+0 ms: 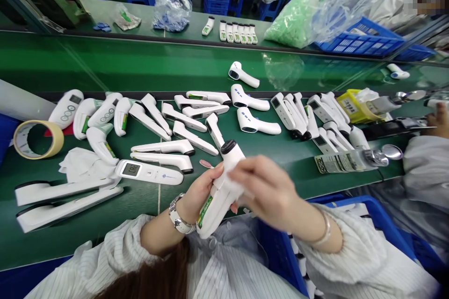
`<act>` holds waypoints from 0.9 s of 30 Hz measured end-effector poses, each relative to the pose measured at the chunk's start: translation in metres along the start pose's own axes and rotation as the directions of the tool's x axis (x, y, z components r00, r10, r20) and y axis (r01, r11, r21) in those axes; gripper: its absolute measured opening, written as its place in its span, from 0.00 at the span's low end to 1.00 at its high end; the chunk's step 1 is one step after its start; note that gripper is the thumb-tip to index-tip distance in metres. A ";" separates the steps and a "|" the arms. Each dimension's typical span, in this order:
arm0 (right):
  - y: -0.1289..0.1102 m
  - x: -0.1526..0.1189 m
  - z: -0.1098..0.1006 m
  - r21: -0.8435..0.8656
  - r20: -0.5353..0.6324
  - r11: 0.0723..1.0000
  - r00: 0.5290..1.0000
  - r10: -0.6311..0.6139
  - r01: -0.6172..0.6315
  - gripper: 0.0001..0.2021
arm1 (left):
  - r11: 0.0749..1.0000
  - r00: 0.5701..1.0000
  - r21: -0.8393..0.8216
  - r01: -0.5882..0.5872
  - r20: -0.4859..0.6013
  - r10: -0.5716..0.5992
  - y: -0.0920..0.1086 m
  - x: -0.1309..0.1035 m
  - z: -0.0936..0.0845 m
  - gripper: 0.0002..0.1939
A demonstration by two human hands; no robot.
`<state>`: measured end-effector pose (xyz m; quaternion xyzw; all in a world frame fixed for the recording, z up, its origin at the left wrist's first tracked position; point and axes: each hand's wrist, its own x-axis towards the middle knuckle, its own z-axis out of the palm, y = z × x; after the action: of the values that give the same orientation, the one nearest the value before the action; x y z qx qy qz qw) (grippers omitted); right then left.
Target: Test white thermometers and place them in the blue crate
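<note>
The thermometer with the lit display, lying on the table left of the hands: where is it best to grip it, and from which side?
Probably grip the thermometer with the lit display from above, across its long narrow handle on the right part, fingers on the two long edges. It lies flat with the screen up at its left end, and another thermometer lies close behind.

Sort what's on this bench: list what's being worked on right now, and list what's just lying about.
In hand: white thermometer, held by left hand; white cloth pressed on it by right hand.

Lying about: tape roll, clear bottle, yellow box, green-filled bag, thermometer showing its display.
</note>
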<state>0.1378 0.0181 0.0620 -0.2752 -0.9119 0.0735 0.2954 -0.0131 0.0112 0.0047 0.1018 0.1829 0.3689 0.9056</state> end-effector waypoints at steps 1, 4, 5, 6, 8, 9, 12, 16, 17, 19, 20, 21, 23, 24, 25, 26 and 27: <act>-0.001 0.000 0.000 0.028 0.046 0.998 0.997 -0.055 0.054 0.09 | 0.998 0.999 -0.057 -0.028 -0.035 0.026 0.000 0.000 0.000 0.12; -0.003 0.000 -0.001 0.025 0.070 0.997 0.995 -0.072 0.070 0.09 | 0.993 0.997 -0.095 -0.067 -0.046 0.063 -0.001 -0.001 0.000 0.12; -0.002 0.000 -0.002 -0.010 0.016 1.000 1.000 -0.015 0.015 0.09 | 0.997 0.998 -0.045 -0.057 -0.008 0.057 -0.001 -0.001 0.000 0.13; -0.001 0.000 -0.002 -0.034 -0.038 0.999 0.998 0.040 -0.041 0.10 | 0.999 0.999 0.009 -0.047 0.021 0.046 -0.002 -0.001 -0.001 0.16; -0.001 -0.001 -0.001 -0.022 -0.051 0.997 0.997 0.066 -0.067 0.09 | 0.998 0.999 0.046 -0.036 0.018 0.036 -0.002 0.000 -0.003 0.17; -0.001 -0.002 -0.001 0.009 -0.011 1.000 1.000 0.028 -0.028 0.09 | 0.999 0.999 0.022 -0.044 -0.006 0.044 -0.002 0.000 -0.003 0.15; 0.000 -0.002 0.000 0.060 0.055 0.997 0.997 -0.051 0.047 0.09 | 0.996 0.996 -0.022 -0.082 -0.039 0.081 -0.003 0.001 -0.004 0.12; 0.004 -0.001 -0.001 -0.050 -0.091 0.992 0.989 0.113 -0.118 0.11 | 0.995 0.999 0.096 -0.036 0.032 0.033 -0.003 0.001 -0.003 0.19; 0.004 0.000 -0.001 -0.042 -0.056 0.994 0.993 0.102 -0.105 0.11 | 0.995 0.999 0.086 -0.045 0.012 0.045 -0.004 0.001 -0.003 0.17; 0.002 0.000 0.000 0.016 0.053 1.000 0.999 0.006 -0.007 0.10 | 0.993 0.994 0.053 -0.102 -0.044 0.105 -0.004 0.001 -0.002 0.10; 0.001 0.001 0.000 0.037 0.080 0.999 0.996 -0.030 0.027 0.09 | 0.991 0.991 0.054 -0.126 -0.048 0.129 -0.004 0.001 -0.001 0.08; 0.001 0.001 0.001 0.038 0.073 0.999 0.997 -0.035 0.032 0.09 | 0.989 0.991 0.072 -0.130 -0.032 0.133 -0.004 0.002 -0.001 0.09; 0.002 0.001 0.002 -0.006 -0.013 0.999 0.999 0.038 -0.038 0.09 | 0.988 0.997 0.135 -0.080 0.028 0.077 -0.004 0.002 -0.002 0.15; 0.002 0.000 0.002 -0.016 -0.040 0.997 0.997 0.069 -0.070 0.09 | 0.989 0.998 0.139 -0.059 0.036 0.054 -0.004 0.002 -0.002 0.17; 0.002 0.000 0.002 -0.010 -0.033 0.997 0.997 0.070 -0.071 0.08 | 0.992 0.998 0.116 -0.054 0.022 0.052 -0.004 0.002 -0.002 0.16; 0.002 0.000 0.002 0.016 0.004 0.999 0.999 0.036 -0.036 0.08 | 0.995 0.998 0.080 -0.062 -0.008 0.063 -0.004 0.002 -0.003 0.13; 0.002 0.000 0.002 0.048 0.058 0.999 0.998 -0.014 0.011 0.08 | 0.996 0.996 0.044 -0.078 -0.040 0.080 -0.004 0.002 -0.003 0.10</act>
<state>0.1374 0.0199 0.0596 -0.2603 -0.9198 0.1011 0.2757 -0.0102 0.0103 0.0001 0.1205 0.2055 0.4026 0.8839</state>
